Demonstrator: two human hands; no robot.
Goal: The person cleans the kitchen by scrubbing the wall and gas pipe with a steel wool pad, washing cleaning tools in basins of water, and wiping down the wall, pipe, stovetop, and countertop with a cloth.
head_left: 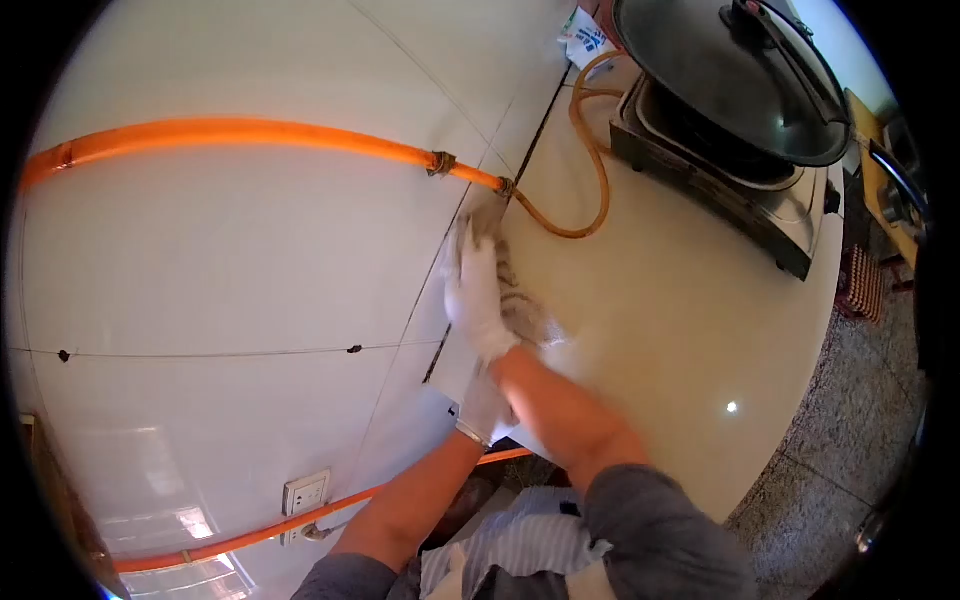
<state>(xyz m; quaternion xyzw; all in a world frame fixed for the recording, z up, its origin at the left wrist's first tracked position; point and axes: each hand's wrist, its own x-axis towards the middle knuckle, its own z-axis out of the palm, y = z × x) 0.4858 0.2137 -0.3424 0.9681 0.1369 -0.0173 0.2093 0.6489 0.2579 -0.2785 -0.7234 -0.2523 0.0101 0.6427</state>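
Observation:
My right hand point(478, 285), in a white glove, lies against the tiled wall where it meets the countertop point(660, 350). A dirty grey-brown cloth point(520, 310) is pressed under this hand, showing past the fingertips and along its right side. The fingers are closed over the cloth and slightly blurred. My left hand point(485, 405), also gloved, is lower down at the counter's near corner, close to the right wrist. Its fingers are mostly hidden, so I cannot tell what they hold.
An orange pipe point(240, 132) runs along the wall and joins a thin hose point(603, 190) leading toward the gas stove point(720, 180). A lidded black wok point(735, 75) sits on the stove. A white packet point(585, 40) stands behind. A wall socket point(306, 492) is at lower left.

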